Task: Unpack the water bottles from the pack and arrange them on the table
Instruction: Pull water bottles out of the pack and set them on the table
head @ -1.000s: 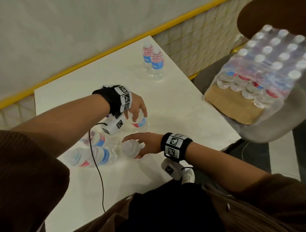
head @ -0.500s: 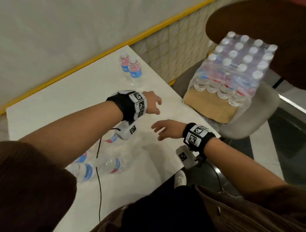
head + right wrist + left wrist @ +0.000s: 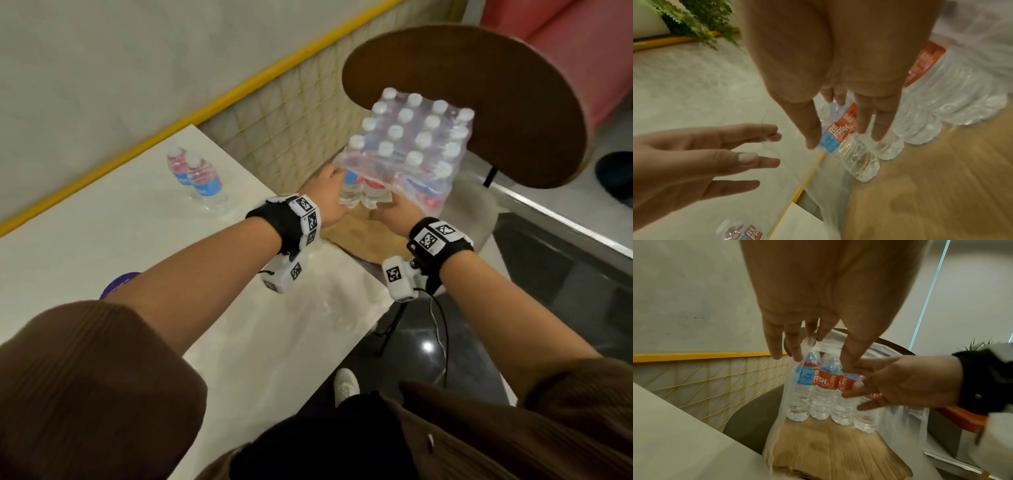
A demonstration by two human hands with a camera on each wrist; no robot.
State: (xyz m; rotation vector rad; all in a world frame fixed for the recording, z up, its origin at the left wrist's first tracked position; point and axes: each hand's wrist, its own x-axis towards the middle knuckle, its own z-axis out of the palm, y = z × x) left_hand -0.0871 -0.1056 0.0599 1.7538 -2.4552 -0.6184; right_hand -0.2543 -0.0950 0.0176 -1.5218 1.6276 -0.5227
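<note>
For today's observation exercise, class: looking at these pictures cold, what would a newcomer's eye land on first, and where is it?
First, the clear plastic-wrapped pack of white-capped water bottles on a brown cardboard sheet on the chair beside the table. Both hands reach into its torn open end: the left hand at the wrap's edge, the right hand against the front bottles. Two red-and-blue-labelled water bottles stand upright together at the far edge of the white table.
</note>
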